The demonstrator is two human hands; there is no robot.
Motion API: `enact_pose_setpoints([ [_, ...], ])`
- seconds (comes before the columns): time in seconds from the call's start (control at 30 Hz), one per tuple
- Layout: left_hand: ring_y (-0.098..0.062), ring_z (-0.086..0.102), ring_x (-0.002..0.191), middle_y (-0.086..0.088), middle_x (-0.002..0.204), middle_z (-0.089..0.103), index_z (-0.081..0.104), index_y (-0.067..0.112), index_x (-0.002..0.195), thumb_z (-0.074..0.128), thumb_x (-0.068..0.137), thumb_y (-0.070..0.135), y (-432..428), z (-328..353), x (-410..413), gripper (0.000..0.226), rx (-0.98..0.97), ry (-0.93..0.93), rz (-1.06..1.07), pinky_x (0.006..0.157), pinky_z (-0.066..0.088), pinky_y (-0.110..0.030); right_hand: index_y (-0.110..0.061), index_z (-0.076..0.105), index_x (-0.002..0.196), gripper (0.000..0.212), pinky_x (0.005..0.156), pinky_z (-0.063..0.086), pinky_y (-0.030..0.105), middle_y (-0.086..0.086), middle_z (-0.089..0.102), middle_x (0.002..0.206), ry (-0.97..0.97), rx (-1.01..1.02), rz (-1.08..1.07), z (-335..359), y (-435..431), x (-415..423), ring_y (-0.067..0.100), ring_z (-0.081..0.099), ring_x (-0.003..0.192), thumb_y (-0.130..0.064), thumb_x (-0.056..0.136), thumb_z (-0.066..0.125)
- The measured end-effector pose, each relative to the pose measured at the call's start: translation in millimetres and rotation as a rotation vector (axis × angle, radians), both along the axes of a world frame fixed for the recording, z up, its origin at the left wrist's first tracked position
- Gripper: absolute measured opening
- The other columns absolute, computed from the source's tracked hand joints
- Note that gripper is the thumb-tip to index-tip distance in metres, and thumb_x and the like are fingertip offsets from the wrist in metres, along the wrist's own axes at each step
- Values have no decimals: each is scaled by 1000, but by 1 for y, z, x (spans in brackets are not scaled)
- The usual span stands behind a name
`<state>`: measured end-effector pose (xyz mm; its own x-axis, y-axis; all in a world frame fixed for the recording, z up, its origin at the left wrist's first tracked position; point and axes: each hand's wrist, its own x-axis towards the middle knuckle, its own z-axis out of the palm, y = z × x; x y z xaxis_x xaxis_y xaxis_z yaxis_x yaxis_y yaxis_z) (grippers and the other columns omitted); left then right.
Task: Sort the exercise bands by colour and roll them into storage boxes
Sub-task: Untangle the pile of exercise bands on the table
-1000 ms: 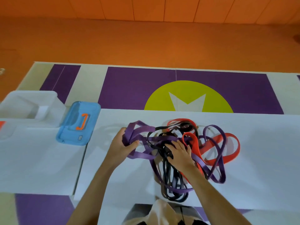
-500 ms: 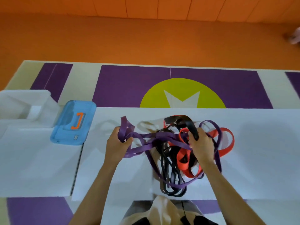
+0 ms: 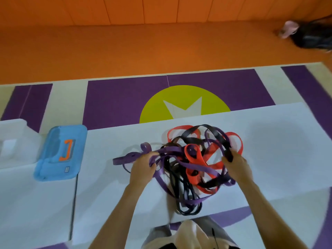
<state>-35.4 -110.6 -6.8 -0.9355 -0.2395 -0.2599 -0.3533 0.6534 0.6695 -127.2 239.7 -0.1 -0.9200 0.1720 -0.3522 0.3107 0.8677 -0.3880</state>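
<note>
The bands point(image 3: 190, 169) lie in one tangled heap of purple, black and red loops on the white table point(image 3: 278, 159), right of its middle and reaching close to its near edge. The left hand point(image 3: 142, 169) has its fingers curled round a purple band point(image 3: 125, 159) at the heap's left side, with one purple loop lying out toward the table's left end. The right hand point(image 3: 237, 168) pinches a black band point(image 3: 217, 135) at the heap's right side. The main risk, as I judge it, is pulling these two apart while they are threaded through each other and through the red bands point(image 3: 193, 159). Stretchy loops would likely tighten into a knot rather than slip free, and a band let go under tension could snap back at the fingers. A hard tug could also drag the whole heap, and the black loops nearest the near edge might slide off onto the floor. The blue box point(image 3: 61, 153) and the clear box point(image 3: 16, 141) stand well apart at the left end, so a freed band faces a long carry, and a dangling end may catch in the gap point(image 3: 74, 194) between the table tops.
</note>
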Motion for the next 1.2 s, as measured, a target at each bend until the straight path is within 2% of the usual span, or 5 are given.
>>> enact_pose_setpoints([
  [0.2,-28,64,116,-2,128,63,67,38,133,60,98,9,49,-10,-30,45,-200,-27,-117,93,56,-42,-37,2,164,103,102,51,61,18,40,155,-165,-146,106,-42,1,-1,45,48,134,-43,91,74],
  [0.43,-42,20,155,-13,171,13,46,45,154,63,100,18,119,-26,-71,62,-464,-428,-481,119,31,-62,-36,54,144,52,113,43,54,4,36,156,-155,-110,355,-48,18,-17,35,40,139,-41,94,69],
  [0.57,-40,34,146,-13,161,26,62,29,131,68,99,20,136,-37,-76,34,-559,-413,-422,114,41,-58,-34,59,136,40,109,48,44,-2,44,138,-202,-173,378,-49,37,-26,26,46,125,-43,98,65],
  [0.83,-2,58,68,10,74,61,66,23,78,88,83,35,87,13,-66,26,35,-79,112,63,40,-20,-29,70,118,20,82,60,28,3,60,121,-125,-319,213,-72,76,-39,22,64,97,-26,99,63],
  [1.2,-23,60,83,-5,88,65,65,9,95,77,96,30,72,79,-56,24,460,269,796,70,49,-35,-23,57,142,52,92,54,36,12,48,134,-90,-500,27,-77,82,-28,31,59,112,-1,96,63],
])
